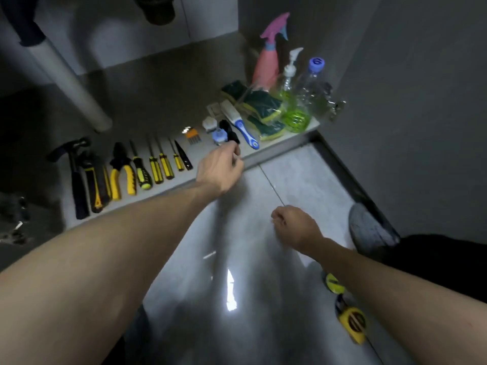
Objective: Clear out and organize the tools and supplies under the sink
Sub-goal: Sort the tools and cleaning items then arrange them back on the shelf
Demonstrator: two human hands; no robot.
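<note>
Reaching over the cabinet floor [163,83] under the sink, the left hand [220,168] has its fingertips curled at a small black item [229,131] in the row of small parts; whether it pinches that item or only touches it cannot be told. The right hand [295,227] hangs above the tiled room floor [303,177], fingers loosely curled, holding nothing visible.

Supplies are grouped by kind, which suggests sorting is well advanced. Hand tools lie side by side along the front edge, handles outward for easy picking: hammer [76,180], pliers [121,172], then screwdrivers [158,167] in descending size. Beside the black item sit a blue cap-like piece [220,135] and a blue-handled brush [241,125]. Sponges [263,106] are stacked near the right corner, with the pink spray bottle [268,64], pump bottle [288,83] and clear bottle [312,83] upright behind them against the wall.

Two yellow tape measures [351,320] remain on the tiled floor near the right forearm, judged not yet put away.
</note>
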